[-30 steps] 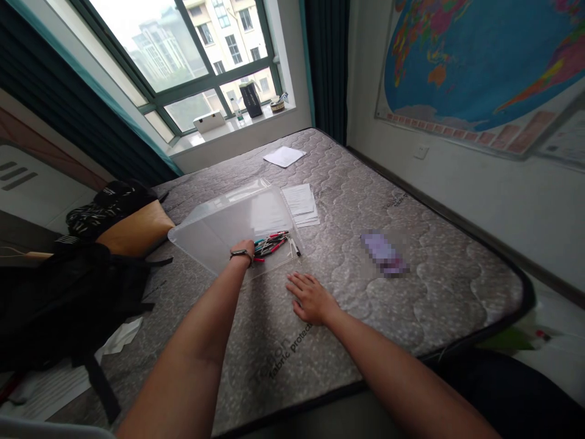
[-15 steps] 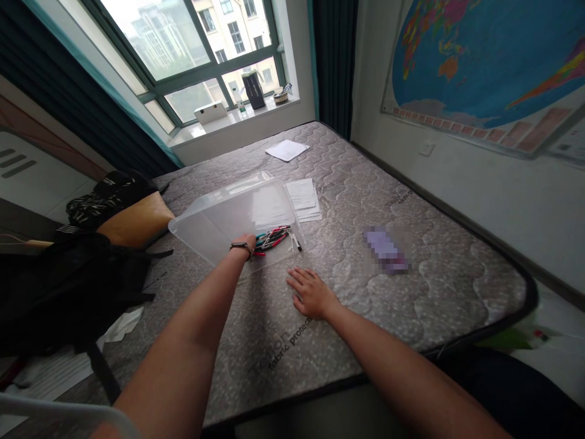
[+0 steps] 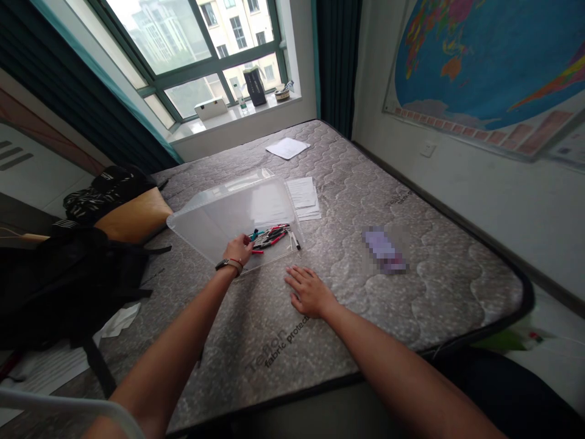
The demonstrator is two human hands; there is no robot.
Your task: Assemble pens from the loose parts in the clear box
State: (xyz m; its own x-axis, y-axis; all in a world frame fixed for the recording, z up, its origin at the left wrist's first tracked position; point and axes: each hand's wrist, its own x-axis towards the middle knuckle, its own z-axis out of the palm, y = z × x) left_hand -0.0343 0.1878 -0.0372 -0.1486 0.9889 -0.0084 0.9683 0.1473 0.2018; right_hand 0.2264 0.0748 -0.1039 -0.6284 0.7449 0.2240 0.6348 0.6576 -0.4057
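Note:
A clear plastic storage box [image 3: 214, 213] lies on its side on the mattress [image 3: 439, 274], its opening towards me. Several pens [image 3: 276, 236], black, red and teal, lie in a loose heap inside. My left hand [image 3: 237, 250], with a watch and a red cord at its wrist, is inside the box at the heap's left edge. Its fingers are closed at a teal pen [image 3: 253, 235]; they partly hide it. Flat on the mattress, outside the box and in front of the heap, my right hand [image 3: 309, 291] rests with fingers stretched out, holding nothing.
Stacked papers [image 3: 304, 198] lie beside the box, with a white sheet [image 3: 287, 148] farther back. A blurred purple object [image 3: 384, 249] lies to the right. A black bag [image 3: 59, 286] and a tan item [image 3: 134, 216] are at the left. Beyond stands a window sill [image 3: 237, 116].
My left hand has drawn back leftwards from the heap, and the teal pen at its fingers has shifted left too. The right hand stays in place.

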